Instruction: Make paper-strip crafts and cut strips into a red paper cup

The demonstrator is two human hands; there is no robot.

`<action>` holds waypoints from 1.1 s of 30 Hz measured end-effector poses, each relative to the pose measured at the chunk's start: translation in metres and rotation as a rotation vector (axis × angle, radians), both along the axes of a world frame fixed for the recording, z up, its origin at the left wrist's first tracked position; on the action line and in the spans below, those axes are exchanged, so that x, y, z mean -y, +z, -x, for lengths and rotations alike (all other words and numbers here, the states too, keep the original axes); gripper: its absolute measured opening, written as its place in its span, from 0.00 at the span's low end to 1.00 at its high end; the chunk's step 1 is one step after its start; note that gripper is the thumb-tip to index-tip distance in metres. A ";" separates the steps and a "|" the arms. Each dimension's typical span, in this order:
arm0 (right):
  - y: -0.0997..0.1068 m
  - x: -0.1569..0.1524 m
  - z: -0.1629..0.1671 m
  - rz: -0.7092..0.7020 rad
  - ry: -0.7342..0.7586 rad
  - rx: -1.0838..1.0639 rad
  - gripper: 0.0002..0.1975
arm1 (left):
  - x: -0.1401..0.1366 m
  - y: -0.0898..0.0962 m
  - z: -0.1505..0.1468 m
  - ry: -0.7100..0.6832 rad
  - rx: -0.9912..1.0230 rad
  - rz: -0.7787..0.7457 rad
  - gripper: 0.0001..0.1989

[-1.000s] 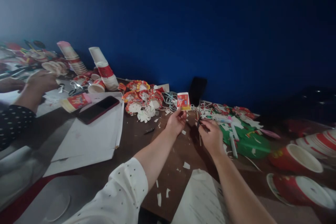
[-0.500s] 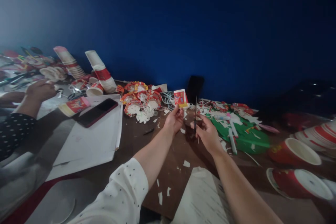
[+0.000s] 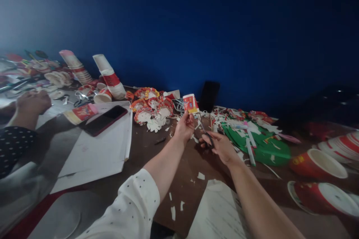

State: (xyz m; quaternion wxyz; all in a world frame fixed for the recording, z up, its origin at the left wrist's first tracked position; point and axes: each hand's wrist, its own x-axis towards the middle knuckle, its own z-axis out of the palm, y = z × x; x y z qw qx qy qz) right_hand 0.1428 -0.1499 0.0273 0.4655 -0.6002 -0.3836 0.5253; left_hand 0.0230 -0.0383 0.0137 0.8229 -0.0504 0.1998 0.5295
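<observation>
Left fingers [image 3: 186, 117] pinching red-printed paper [image 3: 190, 102], right fingers [image 3: 215, 134] gripping scissors [image 3: 210, 140], blade tips [image 3: 199, 115] indistinct

No words legible; marks on the red paper piece [image 3: 190, 103] and near sheet [image 3: 215, 213] seem too blurred.

It's a shared craft workspace, folks: scissors [image 3: 201, 122] at centre, paper scraps [image 3: 201, 176] all over the brown table [image 3: 144, 151], stacked paper cups [image 3: 112, 80] upper left, a co-worker's hand [image 3: 33, 104] far left!
</observation>
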 end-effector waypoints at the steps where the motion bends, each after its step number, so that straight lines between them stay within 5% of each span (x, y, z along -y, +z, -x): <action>1: -0.001 0.000 0.000 0.001 0.000 0.008 0.24 | -0.001 -0.001 0.000 -0.002 0.001 0.000 0.07; 12: -0.013 -0.004 -0.001 -0.148 -0.051 0.028 0.22 | 0.014 -0.003 -0.012 -0.186 -0.092 -0.052 0.05; 33: -0.015 -0.006 0.006 -0.265 -0.141 0.132 0.22 | 0.016 -0.002 -0.013 -0.266 -0.086 -0.043 0.07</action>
